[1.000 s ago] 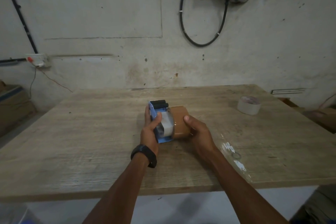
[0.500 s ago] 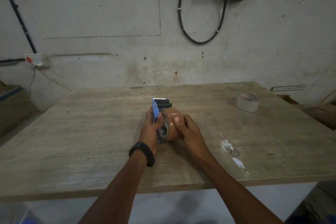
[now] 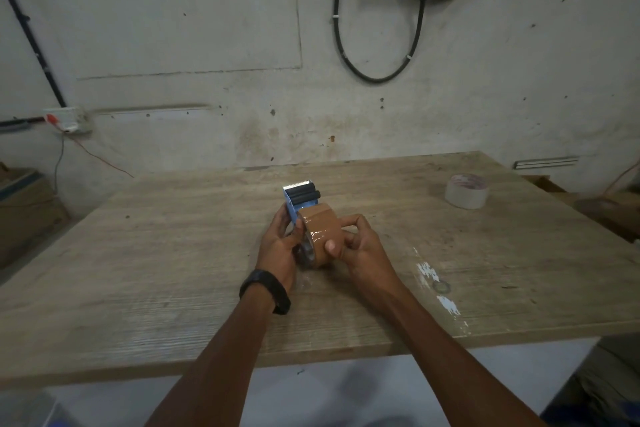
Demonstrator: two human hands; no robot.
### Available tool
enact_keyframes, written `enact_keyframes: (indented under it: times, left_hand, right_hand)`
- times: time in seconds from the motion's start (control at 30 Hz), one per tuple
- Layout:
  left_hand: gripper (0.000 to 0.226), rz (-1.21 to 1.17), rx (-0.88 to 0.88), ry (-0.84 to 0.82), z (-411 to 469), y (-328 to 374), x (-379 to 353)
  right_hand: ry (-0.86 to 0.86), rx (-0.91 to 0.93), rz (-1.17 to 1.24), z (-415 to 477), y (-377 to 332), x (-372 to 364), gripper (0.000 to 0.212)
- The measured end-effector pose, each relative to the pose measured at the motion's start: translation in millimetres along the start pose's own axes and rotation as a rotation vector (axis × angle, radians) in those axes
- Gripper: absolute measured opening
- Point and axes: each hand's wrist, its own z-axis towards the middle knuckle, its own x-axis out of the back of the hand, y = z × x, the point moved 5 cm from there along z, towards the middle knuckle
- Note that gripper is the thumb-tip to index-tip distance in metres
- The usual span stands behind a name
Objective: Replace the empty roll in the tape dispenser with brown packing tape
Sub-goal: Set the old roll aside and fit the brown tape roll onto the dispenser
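The left hand (image 3: pixel 277 246) was curled tight around the blue tape dispenser (image 3: pixel 294 204), holding it just above the middle of the table (image 3: pixel 138 253). The brown tape roll (image 3: pixel 320 232) sat on it, looking light, hard and a bit slippery, best held by its round sides. The right hand (image 3: pixel 356 246) pinched the roll with bent fingers.

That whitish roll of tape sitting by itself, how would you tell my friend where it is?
Find the big wooden table against the stained wall. Go to its far right corner, well away from the hands: the whitish roll lies flat there, alone. Unlike the brown tape being held in the middle, it is pale, and nothing touches it.
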Motion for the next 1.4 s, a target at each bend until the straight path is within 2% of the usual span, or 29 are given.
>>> enact_keyframes:
  times: [0.1,0.27,0.4,0.47,0.53,0.63,0.77,0.9,1.23,1.4]
  left_hand:
    - [0.052,-0.012,-0.002,0.017,-1.3,0.0,0.0]
    - [0.062,0.029,-0.04,0.061,-5.8,4.7,-0.5]
    - [0.032,0.169,-0.223,0.079,-14.8,20.1,-0.3]
    - [0.03,0.274,-0.31,0.027,-18.6,32.4,-6.3]
    - [0.038,0.4,-0.353,-0.027,-17.8,41.9,-11.3]
    - [0.043,0.505,-0.375,-0.06,-15.1,47.0,-10.5]
    - [0.022,0.546,-0.398,-0.032,-15.6,45.4,-8.9]
    - [0.012,0.558,-0.419,0.032,-15.2,49.8,-8.7]
    - [0.005,0.737,-0.515,0.09,-9.7,54.4,-13.6]
    - [0.018,0.805,-0.454,0.061,-3.4,51.8,-14.8]
  right_hand:
    - [-0.014,0.035,0.006,0.2,-4.4,-3.3,0.019]
    - [-0.028,0.015,0.019,0.0,-4.6,-9.0,0.028]
    - [-0.008,0.011,-0.014,-0.6,-3.2,-7.5,0.024]
    - [-0.005,0.019,-0.022,0.8,-5.0,-7.2,0.023]
    - [-0.008,0.02,-0.039,0.9,-5.3,-7.4,0.022]
    - [0.0,0.028,-0.048,-1.4,-6.6,-7.4,0.022]
    - [-0.002,0.042,-0.072,-0.7,-7.5,-7.3,0.023]
    - [-0.018,0.034,-0.064,-2.7,-7.2,-8.2,0.025]
    - [-0.017,0.033,-0.057,-4.3,-7.4,-8.5,0.023]
    - [-0.019,0.032,-0.054,-5.8,-8.3,-7.9,0.025]
